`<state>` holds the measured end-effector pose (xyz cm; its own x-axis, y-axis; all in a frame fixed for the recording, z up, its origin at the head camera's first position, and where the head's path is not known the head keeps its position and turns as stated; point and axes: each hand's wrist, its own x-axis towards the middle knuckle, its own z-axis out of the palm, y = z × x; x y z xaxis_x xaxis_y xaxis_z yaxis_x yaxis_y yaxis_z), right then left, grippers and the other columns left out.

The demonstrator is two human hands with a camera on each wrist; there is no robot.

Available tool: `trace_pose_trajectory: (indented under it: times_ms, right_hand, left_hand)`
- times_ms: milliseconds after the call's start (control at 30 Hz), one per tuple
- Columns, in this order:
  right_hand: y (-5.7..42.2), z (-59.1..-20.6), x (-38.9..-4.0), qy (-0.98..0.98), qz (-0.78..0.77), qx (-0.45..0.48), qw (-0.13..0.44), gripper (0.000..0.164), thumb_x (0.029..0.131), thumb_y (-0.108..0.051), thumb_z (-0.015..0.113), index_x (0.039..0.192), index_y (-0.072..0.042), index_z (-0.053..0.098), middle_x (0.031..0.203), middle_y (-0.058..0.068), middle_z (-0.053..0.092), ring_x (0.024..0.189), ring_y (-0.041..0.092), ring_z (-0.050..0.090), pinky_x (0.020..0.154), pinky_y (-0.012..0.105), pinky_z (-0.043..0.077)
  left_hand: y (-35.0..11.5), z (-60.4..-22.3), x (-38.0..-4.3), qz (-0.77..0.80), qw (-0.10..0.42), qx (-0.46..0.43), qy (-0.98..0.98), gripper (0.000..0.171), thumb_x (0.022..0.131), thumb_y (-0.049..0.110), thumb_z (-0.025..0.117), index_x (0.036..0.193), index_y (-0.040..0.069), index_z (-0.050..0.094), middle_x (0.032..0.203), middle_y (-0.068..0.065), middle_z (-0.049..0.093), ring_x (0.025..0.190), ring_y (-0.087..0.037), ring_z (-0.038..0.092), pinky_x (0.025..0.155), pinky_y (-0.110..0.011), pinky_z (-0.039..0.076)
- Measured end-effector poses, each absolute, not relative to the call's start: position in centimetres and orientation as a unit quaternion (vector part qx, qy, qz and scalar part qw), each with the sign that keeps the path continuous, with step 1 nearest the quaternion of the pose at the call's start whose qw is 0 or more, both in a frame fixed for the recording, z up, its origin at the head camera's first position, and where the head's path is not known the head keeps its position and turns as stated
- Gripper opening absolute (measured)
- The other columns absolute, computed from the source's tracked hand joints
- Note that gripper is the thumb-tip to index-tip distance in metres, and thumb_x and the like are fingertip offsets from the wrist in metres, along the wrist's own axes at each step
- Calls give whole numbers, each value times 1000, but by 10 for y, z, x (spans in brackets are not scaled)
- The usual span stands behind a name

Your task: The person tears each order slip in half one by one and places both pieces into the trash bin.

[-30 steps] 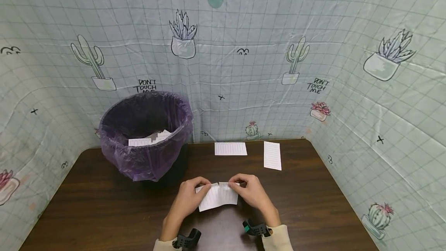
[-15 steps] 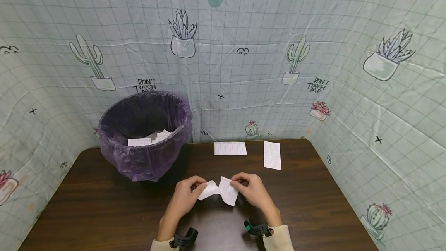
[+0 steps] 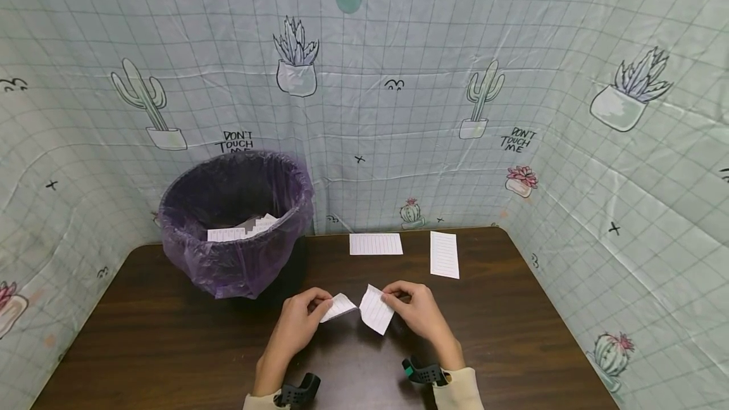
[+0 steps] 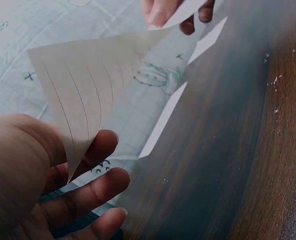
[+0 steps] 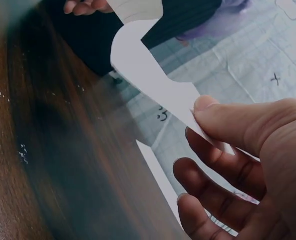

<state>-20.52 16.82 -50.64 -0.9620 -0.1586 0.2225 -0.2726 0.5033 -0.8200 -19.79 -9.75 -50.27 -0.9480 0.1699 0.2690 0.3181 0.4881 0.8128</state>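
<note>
A lined white index card is torn from its top edge into two parts. In the head view my left hand (image 3: pixel 297 321) pinches the left part of the card (image 3: pixel 340 306) between thumb and fingers. My right hand (image 3: pixel 423 314) pinches the right part of the card (image 3: pixel 377 311) the same way. Both parts meet at a narrow spot near their lower inner corners; whether they still join there I cannot tell. Close up, the left part (image 4: pixel 83 82) bends upward from my left thumb. The right wrist view has the right part (image 5: pixel 152 75) curving toward the left hand.
Two lined index cards lie at the back of the wooden table (image 3: pixel 182 340): one sideways (image 3: pixel 376 244), one lengthwise (image 3: pixel 444 255). A dark bin with a purple liner (image 3: pixel 236 271) stands at back left, with white paper pieces (image 3: pixel 226 234) inside. A printed curtain (image 3: pixel 364 112) surrounds the table.
My hands have drawn slightly apart. The tear, short at the top edge before, now runs nearly through the card, and its two parts have turned away from each other.
</note>
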Motion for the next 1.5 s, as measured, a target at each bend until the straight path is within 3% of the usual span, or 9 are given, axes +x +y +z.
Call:
trace_pose_trajectory:
  times_ms: [800, 1500]
  right_hand:
    - [181, -515, -207, -863, 483, 108, 99, 6, 92, -10, 77, 92, -4, 76, 82, 0, 73, 75, 2, 62, 73, 23, 56]
    - [183, -508, -208, -860, 498, 73, 81, 7, 93, -11, 75, 89, -5, 76, 80, 0, 71, 71, 3, 63, 70, 20, 53]
  left_hand:
    - [-104, -504, -196, -477, 89, -113, -867, 7, 97, 11, 71, 92, 6, 72, 80, 1, 68, 73, -5, 59, 67, -23, 51]
    - [-103, -504, -199, -485, 93, -125, -860, 11, 97, 14, 72, 91, 5, 73, 82, 0, 71, 74, -8, 64, 68, -24, 54]
